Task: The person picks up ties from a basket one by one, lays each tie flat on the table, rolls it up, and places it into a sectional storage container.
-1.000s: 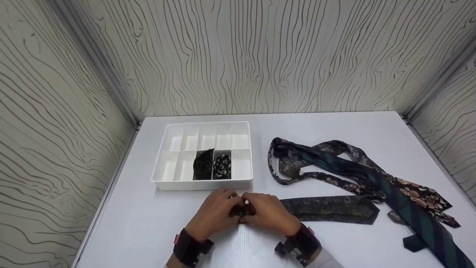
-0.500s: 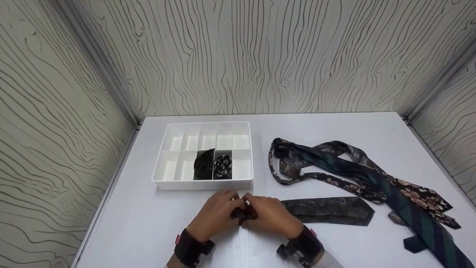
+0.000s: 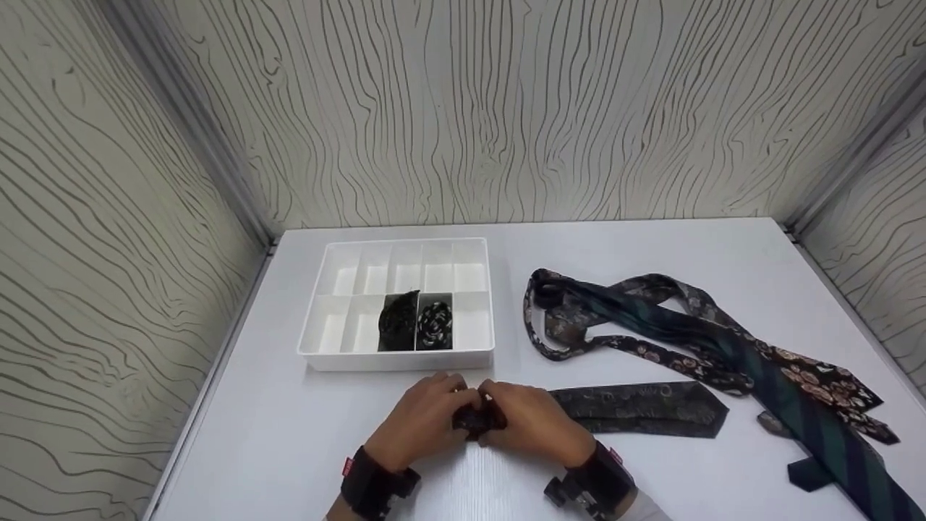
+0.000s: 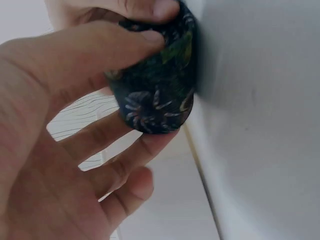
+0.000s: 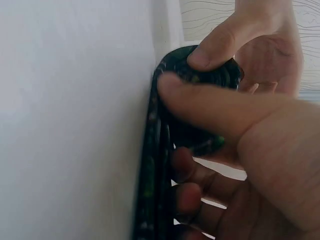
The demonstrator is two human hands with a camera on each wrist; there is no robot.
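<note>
A dark patterned necktie (image 3: 644, 409) is partly wound into a roll between both hands, its flat wide end trailing right along the table. My left hand (image 3: 419, 423) grips the roll from the left, thumb on its upper edge and fingers curled round the far side. From the other side my right hand (image 3: 539, 423) holds the same roll, thumb pressed on the coil. The left wrist view shows a floral motif on the roll's outer face (image 4: 155, 102). In the right wrist view the coil stands on edge at the table, with the unrolled necktie strip (image 5: 147, 175) running out from it.
A white divided tray (image 3: 398, 360) stands behind the hands. Two of its front compartments hold a black rolled tie (image 3: 398, 322) and a black-and-white rolled tie (image 3: 435, 324). At right, a green-and-navy striped tie (image 3: 817, 420) lies across floral ties (image 3: 817, 373). Patterned walls border the table.
The trailing end of the necktie has slid slightly left toward the hands. Both hands still hold the roll, having shifted slightly right.
</note>
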